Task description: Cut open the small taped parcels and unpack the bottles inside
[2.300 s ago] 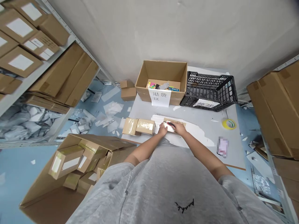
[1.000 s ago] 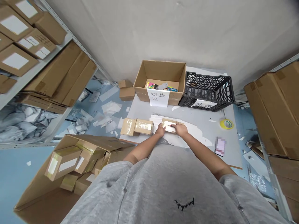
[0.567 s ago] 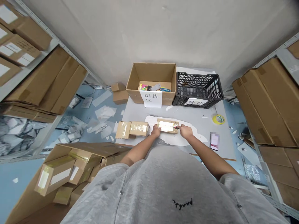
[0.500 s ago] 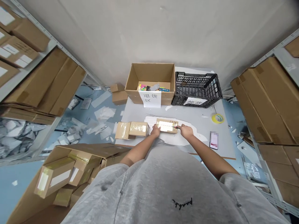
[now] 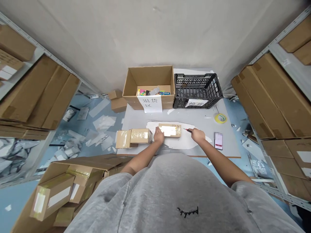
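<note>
A small taped cardboard parcel (image 5: 170, 130) lies on the grey table (image 5: 201, 145), on a white patch. My left hand (image 5: 158, 135) rests against the parcel's left end, fingers curled on it. My right hand (image 5: 198, 135) sits to the right of the parcel, closed round a thin red-and-black cutter (image 5: 187, 130) whose tip points at the parcel's right end without touching it.
Two taped parcels (image 5: 132, 137) lie at the table's left edge. At the back stand an open cardboard box (image 5: 148, 84) with a paper sign and a black plastic crate (image 5: 197, 90). A tape roll (image 5: 220, 118) and a phone (image 5: 218, 141) lie right. Parcels fill a carton (image 5: 60, 191) lower left.
My right hand with the cutter has drawn rightward along the parcel top and now sits clear of its right end. My head has turned right, shifting the view.
</note>
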`<state>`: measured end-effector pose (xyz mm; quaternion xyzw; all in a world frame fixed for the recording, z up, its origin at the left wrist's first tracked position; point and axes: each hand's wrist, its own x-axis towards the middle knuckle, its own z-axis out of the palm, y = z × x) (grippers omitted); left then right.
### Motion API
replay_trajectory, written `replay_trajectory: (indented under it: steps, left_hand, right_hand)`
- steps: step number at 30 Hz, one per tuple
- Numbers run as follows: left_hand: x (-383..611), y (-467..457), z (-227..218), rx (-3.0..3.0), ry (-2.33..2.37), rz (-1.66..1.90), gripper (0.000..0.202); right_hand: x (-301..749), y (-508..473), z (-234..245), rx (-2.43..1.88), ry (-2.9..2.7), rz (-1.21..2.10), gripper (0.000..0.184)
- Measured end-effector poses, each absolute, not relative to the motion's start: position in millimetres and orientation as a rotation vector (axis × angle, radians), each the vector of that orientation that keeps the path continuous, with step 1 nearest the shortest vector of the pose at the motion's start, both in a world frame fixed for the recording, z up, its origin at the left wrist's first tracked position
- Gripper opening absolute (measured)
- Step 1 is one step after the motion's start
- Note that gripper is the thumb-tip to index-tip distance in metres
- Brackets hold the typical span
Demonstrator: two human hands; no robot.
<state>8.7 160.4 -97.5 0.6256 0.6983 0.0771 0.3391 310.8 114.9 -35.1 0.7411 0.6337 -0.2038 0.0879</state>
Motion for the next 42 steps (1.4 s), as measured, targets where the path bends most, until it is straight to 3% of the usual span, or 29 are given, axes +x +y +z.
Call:
replay_trajectory:
  steps: [4,7,9,12,19,27,35,39,42]
  left_hand:
    - [26.5,177.0,-84.7,1.984,1.543,0.237,0.086]
    - [43.5,194.0,-80.3,2.072,1.280,0.161,0.079]
    - [51.7,202.0,-81.2,2.054,1.211,0.172,0.072]
    - [54.6,207.1,-84.5,2.016,1.202,0.155,0.068]
    - [43.7,202.6,-94.6,2.044,1.299,0.067,0.071]
    - [50.6,199.6,-109.8,2.016,1.323,0.105,0.068]
    - [52.7,208.0,-109.7,2.099,1.228,-0.026,0.066]
    - [63.8,197.3,-111.5,2.270,1.183,0.062,0.071]
    - [74.9,191.3,-115.1,2.420,1.210,0.029,0.071]
  right_hand:
    - [317.4,117.8,-42.0,2.551,1.659,-0.914,0.042]
    - [299.2,121.5,-54.0,2.699,1.417,-1.363,0.047]
    - [281.4,124.4,-63.9,2.736,1.366,-1.491,0.055]
    - [259.4,127.5,-78.8,2.754,1.377,-1.469,0.062]
    - [253.3,137.1,-99.1,2.788,1.415,-1.315,0.060]
    - [249.3,157.5,-102.3,2.841,1.124,-1.685,0.058]
    - [252.8,154.9,-101.4,2.785,1.319,-1.543,0.058]
    - [252.9,146.9,-95.8,2.844,1.382,-1.463,0.043]
    - [253.7,129.7,-91.9,2.935,1.204,-1.686,0.024]
